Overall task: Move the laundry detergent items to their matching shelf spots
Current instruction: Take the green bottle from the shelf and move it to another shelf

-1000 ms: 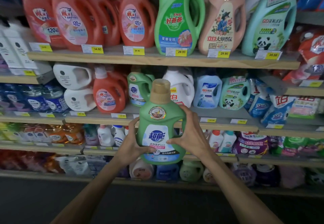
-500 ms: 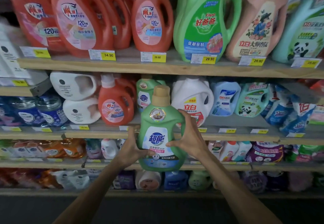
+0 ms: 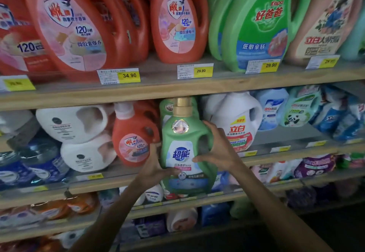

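I hold a green detergent bottle [image 3: 184,143] with a gold cap and a blue-and-white label upright in front of the second shelf [image 3: 286,154]. My left hand [image 3: 153,167] grips its lower left side, thumb across the label. My right hand [image 3: 219,149] grips its right side at the handle. Directly behind it stands a matching green bottle [image 3: 166,107], mostly hidden. An orange bottle [image 3: 134,137] stands to its left and a white jug [image 3: 235,121] to its right.
The top shelf [image 3: 158,87] carries large orange bottles [image 3: 75,26], a big green jug [image 3: 262,24] and yellow price tags. White jugs [image 3: 79,133] lie stacked at the left. Lower shelves hold small bottles and refill pouches [image 3: 314,164].
The green bottle and both hands have risen and moved closer to the second shelf, now in front of the matching green bottle. The camera has moved in toward the shelves.
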{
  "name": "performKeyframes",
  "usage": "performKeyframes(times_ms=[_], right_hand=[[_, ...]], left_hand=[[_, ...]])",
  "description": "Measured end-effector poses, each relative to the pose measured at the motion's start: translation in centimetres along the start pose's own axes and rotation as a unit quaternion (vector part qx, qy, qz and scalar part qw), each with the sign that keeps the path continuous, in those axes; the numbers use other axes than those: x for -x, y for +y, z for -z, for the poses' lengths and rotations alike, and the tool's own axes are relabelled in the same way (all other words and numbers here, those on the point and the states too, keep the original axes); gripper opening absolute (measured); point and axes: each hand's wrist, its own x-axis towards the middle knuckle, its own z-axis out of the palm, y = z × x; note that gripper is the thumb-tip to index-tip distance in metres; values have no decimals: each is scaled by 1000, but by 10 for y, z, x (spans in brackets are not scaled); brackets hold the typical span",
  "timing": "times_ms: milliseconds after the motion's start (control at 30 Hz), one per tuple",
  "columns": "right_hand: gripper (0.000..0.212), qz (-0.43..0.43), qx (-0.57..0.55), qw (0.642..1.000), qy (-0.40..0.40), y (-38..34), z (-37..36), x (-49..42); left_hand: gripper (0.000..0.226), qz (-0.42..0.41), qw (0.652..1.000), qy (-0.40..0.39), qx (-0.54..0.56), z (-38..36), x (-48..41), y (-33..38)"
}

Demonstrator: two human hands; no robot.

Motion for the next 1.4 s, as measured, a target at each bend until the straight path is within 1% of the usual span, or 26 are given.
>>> performKeyframes(times_ms=[100,267,333,567,833,933,1100,1167,1400], right_hand=[[128,14,8,1000,21,4,-4,-18],[129,28,25,998,49,10,-7,-42],[128,41,30,997,51,14,-11,-52],[127,97,54,989,97,27,-23,-73],[123,131,61,981,130,49,-35,-77],[121,140,56,979,136,56,-38,-78],[119,129,67,981,131,70,-48,-80],[120,123,75,982,124,76,-53,-82],[126,100,99,986,89,79,-56,-101]], left_hand=[[81,-32,999,-8,-6,5,-22,-8],[97,-74,997,-2,-31,16,-55,-15],[98,-79,996,9,-40,17,-64,-19],[97,-113,989,51,-76,17,-94,-34],[107,-153,981,82,-84,3,-110,-54],[110,-152,982,78,-79,2,-116,-61],[113,-155,980,82,-89,-4,-119,-76],[118,-147,981,89,-94,-5,-118,-84],[118,-139,981,89,-101,-7,-121,-89]])
